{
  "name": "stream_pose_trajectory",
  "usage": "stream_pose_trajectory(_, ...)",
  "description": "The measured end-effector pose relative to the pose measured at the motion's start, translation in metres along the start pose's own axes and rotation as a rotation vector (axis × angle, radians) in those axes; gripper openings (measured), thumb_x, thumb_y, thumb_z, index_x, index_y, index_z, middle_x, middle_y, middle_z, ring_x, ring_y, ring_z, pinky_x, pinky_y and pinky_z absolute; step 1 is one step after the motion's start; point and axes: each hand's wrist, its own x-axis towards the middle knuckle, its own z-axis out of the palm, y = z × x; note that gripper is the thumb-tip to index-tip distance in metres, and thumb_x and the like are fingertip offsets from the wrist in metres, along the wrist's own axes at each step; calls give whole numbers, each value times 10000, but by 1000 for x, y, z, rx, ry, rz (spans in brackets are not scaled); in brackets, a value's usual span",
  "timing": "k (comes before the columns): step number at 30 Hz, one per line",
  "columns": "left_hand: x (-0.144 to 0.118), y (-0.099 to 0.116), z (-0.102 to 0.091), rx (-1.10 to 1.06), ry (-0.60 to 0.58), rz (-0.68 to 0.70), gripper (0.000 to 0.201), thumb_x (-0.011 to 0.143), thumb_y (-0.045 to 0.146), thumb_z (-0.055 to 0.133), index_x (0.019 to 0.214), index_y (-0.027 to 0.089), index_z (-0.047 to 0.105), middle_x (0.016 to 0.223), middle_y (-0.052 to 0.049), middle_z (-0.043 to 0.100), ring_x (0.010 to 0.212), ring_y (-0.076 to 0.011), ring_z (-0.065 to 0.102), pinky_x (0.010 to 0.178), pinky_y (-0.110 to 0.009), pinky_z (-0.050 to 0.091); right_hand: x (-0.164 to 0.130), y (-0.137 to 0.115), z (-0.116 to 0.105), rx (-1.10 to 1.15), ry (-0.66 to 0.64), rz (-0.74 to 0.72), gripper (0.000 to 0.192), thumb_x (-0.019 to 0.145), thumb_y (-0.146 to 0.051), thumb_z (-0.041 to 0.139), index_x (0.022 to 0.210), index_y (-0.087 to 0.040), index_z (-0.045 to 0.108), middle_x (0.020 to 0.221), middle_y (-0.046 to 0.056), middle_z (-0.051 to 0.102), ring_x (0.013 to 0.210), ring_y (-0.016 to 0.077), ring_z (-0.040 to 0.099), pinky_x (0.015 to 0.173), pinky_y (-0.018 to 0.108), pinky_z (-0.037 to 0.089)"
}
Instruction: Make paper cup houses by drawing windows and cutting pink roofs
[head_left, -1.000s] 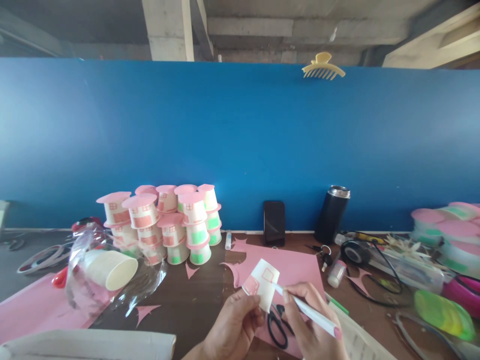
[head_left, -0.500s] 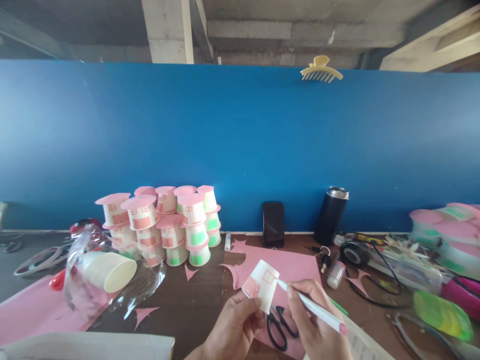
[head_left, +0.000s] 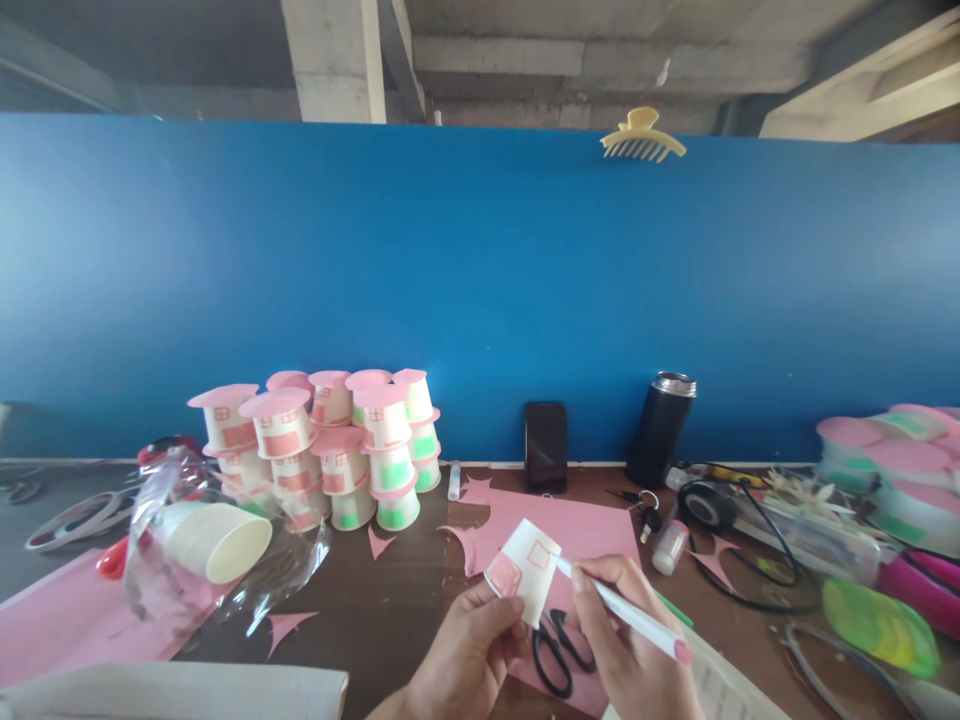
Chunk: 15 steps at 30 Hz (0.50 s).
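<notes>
My left hand [head_left: 465, 655] holds a small white paper cup [head_left: 523, 570] upside down and tilted, low in the middle of the view. A pink door patch and a pink outlined window are on its side. My right hand [head_left: 626, 650] grips a white marker [head_left: 626, 612] with a pink end, its tip touching the cup's side by the window. Black scissors [head_left: 555, 650] lie on a pink paper sheet [head_left: 592, 530] just under my hands.
Several finished cup houses [head_left: 337, 450] with pink roofs are stacked at the back left. A clear bag of plain cups [head_left: 202, 545] lies left. A phone [head_left: 545, 446] and black flask [head_left: 660, 428] stand against the blue wall [head_left: 480, 280]. Tape, cables and coloured paper [head_left: 825, 520] crowd the right.
The marker tip has slid a little along the cup's side while my left hand keeps the cup almost still. The view has shifted slightly.
</notes>
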Motion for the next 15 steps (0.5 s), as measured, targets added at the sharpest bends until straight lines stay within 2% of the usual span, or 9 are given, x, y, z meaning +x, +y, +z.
stream_pose_trajectory(8,0,0,1,20,-11,-3,225,581,213,819,676,71,672,560,-6,561,504,-65,471,528,-187,364,0,1,0,-3,-6,-36,164,902,-367,537,877,-208,569,571,-22,578,451,121,565,364,189,435)
stream_pose_trajectory(15,0,-1,-1,38,-24,12,219,596,219,811,680,68,677,553,-10,563,501,-67,472,527,-187,359,-1,3,0,-23,-16,-10,149,907,-350,525,875,-208,559,624,-1,604,472,121,575,374,192,432)
